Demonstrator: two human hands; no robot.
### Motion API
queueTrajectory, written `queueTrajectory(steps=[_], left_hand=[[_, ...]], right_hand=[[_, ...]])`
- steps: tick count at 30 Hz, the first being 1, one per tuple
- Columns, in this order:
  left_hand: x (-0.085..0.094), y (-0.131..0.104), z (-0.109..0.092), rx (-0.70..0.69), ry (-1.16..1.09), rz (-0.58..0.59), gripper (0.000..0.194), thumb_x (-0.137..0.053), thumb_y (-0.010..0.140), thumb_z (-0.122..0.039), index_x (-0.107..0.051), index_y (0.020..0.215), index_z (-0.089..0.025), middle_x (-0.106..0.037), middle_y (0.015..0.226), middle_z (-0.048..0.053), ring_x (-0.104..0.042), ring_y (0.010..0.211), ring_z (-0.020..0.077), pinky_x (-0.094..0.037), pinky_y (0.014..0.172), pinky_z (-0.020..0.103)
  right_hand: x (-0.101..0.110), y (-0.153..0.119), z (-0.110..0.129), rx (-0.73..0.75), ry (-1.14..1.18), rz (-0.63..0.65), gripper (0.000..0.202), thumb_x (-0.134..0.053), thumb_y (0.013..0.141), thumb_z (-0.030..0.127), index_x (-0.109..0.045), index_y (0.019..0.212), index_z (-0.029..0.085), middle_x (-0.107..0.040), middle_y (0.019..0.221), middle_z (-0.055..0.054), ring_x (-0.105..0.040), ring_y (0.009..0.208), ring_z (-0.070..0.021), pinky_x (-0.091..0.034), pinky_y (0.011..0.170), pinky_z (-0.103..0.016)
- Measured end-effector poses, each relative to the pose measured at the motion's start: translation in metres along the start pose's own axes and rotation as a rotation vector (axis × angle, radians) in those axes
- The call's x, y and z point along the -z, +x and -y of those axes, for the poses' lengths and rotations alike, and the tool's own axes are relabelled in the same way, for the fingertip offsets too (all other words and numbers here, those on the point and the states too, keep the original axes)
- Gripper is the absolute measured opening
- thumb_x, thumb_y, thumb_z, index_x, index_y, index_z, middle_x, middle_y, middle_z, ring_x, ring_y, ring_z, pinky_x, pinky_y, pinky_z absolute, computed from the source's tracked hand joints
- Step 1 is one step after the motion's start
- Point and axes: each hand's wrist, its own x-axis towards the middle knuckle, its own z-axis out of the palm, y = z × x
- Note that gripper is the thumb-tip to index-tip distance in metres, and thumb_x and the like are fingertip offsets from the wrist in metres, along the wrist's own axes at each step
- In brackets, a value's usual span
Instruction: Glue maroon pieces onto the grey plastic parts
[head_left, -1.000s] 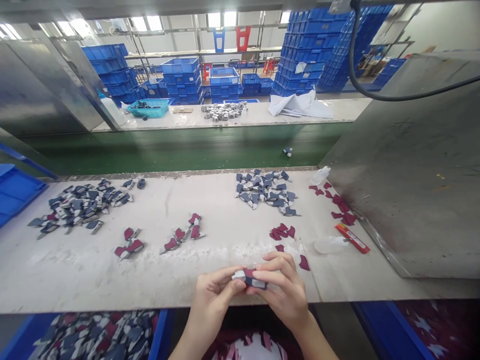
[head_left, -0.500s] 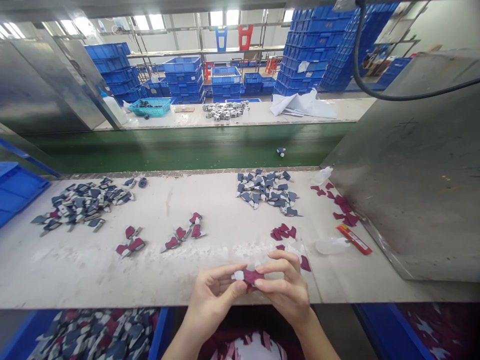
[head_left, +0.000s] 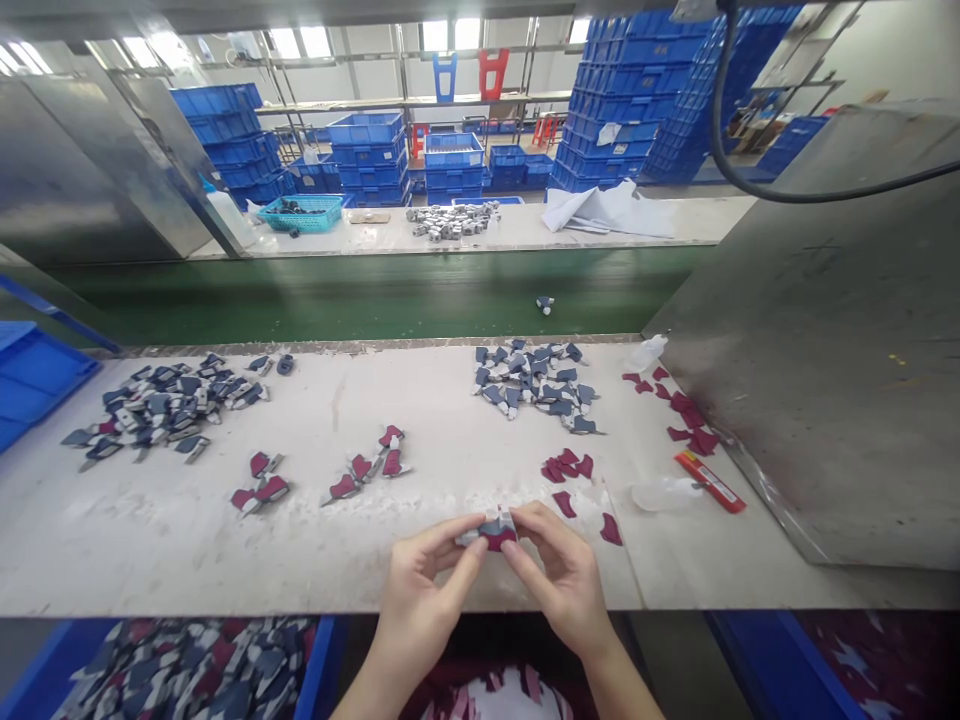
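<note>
Between the fingertips of both hands is a small grey, white and maroon part (head_left: 495,540), held just above the near edge of the bench. My left hand (head_left: 424,585) pinches its left end with thumb and fingers. On the right end my right hand (head_left: 559,570) is closed the same way. The maroon face points towards me, and the fingers hide both ends. Loose maroon pieces (head_left: 567,466) lie just beyond my right hand. Further back sits a pile of grey-and-white parts (head_left: 532,380). Several maroon-faced parts (head_left: 271,488) rest to the left.
A larger pile of parts (head_left: 161,405) covers the bench's far left. On the right are a red-orange packet (head_left: 709,482), a translucent bottle (head_left: 664,494) and a metal panel (head_left: 832,380). A green conveyor belt (head_left: 375,295) runs behind. Below the bench stands a blue bin (head_left: 324,660).
The held part has been turned, so more of its grey and white side shows. My right fingers have shifted to its end. A small part on the belt has moved left.
</note>
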Motion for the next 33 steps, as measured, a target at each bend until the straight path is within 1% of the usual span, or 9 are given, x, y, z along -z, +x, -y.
queueTrajectory(steps=[6,10,12,16,21,26,28,30,33], left_hand=[[-0.004,-0.003,0.000,-0.137,0.092,-0.062,0.021,-0.072,0.084,-0.032,-0.080,0.099,-0.021,-0.081,0.097,0.008,-0.078,0.086,0.0234,-0.065,0.079,0.028],[-0.002,0.000,0.006,-0.135,0.061,0.006,0.024,-0.071,0.085,-0.032,-0.080,0.104,-0.021,-0.080,0.103,0.008,-0.077,0.093,0.0249,-0.064,0.084,0.030],[0.000,0.002,0.010,-0.135,0.056,0.043,0.025,-0.071,0.085,-0.031,-0.079,0.107,-0.023,-0.079,0.107,0.008,-0.076,0.098,0.0260,-0.063,0.089,0.032],[0.004,0.005,0.012,-0.163,0.102,0.067,0.026,-0.069,0.086,-0.027,-0.078,0.110,-0.025,-0.077,0.112,0.006,-0.074,0.103,0.0261,-0.060,0.094,0.034],[0.008,0.009,0.005,-0.205,0.208,0.076,0.029,-0.065,0.086,-0.019,-0.077,0.112,-0.025,-0.077,0.112,0.005,-0.075,0.102,0.0248,-0.061,0.091,0.032],[0.015,0.015,0.004,-0.258,0.322,0.086,0.031,-0.063,0.086,-0.016,-0.077,0.112,-0.023,-0.078,0.108,0.005,-0.077,0.096,0.0245,-0.063,0.087,0.031],[0.021,0.021,0.003,-0.274,0.375,0.124,0.031,-0.061,0.086,-0.016,-0.076,0.112,-0.024,-0.077,0.109,0.006,-0.076,0.096,0.0243,-0.063,0.085,0.031],[0.031,0.034,-0.003,-0.279,0.427,0.169,0.032,-0.060,0.086,-0.017,-0.076,0.113,-0.024,-0.078,0.109,0.006,-0.076,0.096,0.0241,-0.063,0.084,0.031],[0.047,0.076,-0.020,-0.248,0.497,0.161,0.035,-0.062,0.084,-0.022,-0.073,0.117,-0.020,-0.081,0.099,0.007,-0.078,0.089,0.0243,-0.064,0.079,0.032]], right_hand=[[-0.005,0.002,0.002,-0.079,0.116,-0.014,0.015,-0.062,0.092,0.022,-0.070,0.105,0.023,-0.067,0.089,-0.004,-0.065,0.084,-0.0167,-0.057,0.074,-0.028],[-0.008,0.003,0.001,-0.136,0.105,-0.096,0.010,-0.069,0.087,0.026,-0.070,0.096,0.021,-0.067,0.085,-0.003,-0.066,0.079,-0.0160,-0.058,0.072,-0.026],[-0.008,0.004,-0.001,-0.183,0.110,-0.122,0.012,-0.073,0.083,0.026,-0.070,0.093,0.020,-0.068,0.084,-0.003,-0.068,0.079,-0.0166,-0.060,0.072,-0.026],[-0.011,0.007,-0.003,-0.243,0.156,-0.143,0.017,-0.078,0.078,0.027,-0.071,0.092,0.020,-0.071,0.086,-0.004,-0.071,0.079,-0.0173,-0.061,0.074,-0.026],[-0.015,0.009,-0.010,-0.312,0.206,-0.124,0.019,-0.078,0.078,0.032,-0.073,0.091,0.019,-0.073,0.087,-0.005,-0.072,0.082,-0.0190,-0.062,0.078,-0.030],[-0.023,0.014,-0.021,-0.411,0.318,-0.107,0.029,-0.083,0.072,0.039,-0.074,0.091,0.019,-0.076,0.089,-0.006,-0.073,0.087,-0.0221,-0.062,0.084,-0.034],[-0.025,0.018,-0.023,-0.438,0.352,-0.103,0.032,-0.084,0.071,0.042,-0.073,0.091,0.019,-0.076,0.090,-0.007,-0.074,0.087,-0.0220,-0.062,0.083,-0.034],[-0.026,0.022,-0.023,-0.455,0.368,-0.113,0.033,-0.084,0.071,0.043,-0.072,0.090,0.018,-0.076,0.089,-0.007,-0.074,0.086,-0.0215,-0.061,0.082,-0.033],[-0.024,0.027,-0.024,-0.490,0.371,-0.143,0.034,-0.084,0.071,0.045,-0.071,0.089,0.018,-0.075,0.089,-0.007,-0.073,0.087,-0.0218,-0.061,0.083,-0.032]])
